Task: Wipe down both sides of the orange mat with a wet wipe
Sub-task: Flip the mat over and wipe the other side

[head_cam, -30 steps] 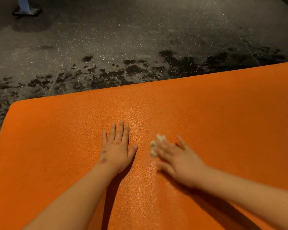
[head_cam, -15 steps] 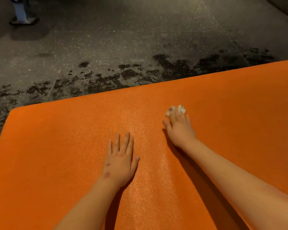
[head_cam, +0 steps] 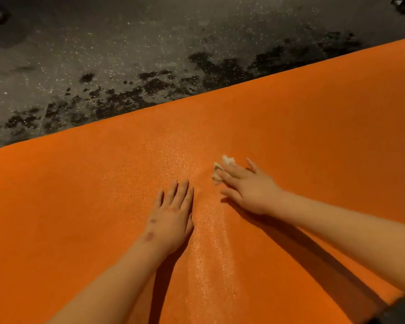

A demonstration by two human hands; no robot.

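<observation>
Your right hand (head_cam: pixel 248 185) lies flat on the orange mat (head_cam: pixel 80 195), fingers straight and close together. It presses a crumpled white wet wipe (head_cam: pixel 221 169) under the fingertips, and the wipe's bunched edge pokes out past them toward the mat's far side. Your left hand (head_cam: pixel 171 213) rests palm-down just beside it, nearer to you, fingers straight and together, holding nothing (a couple of dark marks show on its back and wrist). Between the two hands a glistening damp streak (head_cam: pixel 211 230) runs along the mat toward you.

The mat lies spread flat on a dark speckled floor (head_cam: pixel 103 54) and fills the lower part of the view, its far edge rising diagonally from left to right. Black blotchy patches (head_cam: pixel 220 66) mark the floor just beyond that edge. At the lower right corner sits a dark object (head_cam: pixel 402 309); you cannot tell what it is.
</observation>
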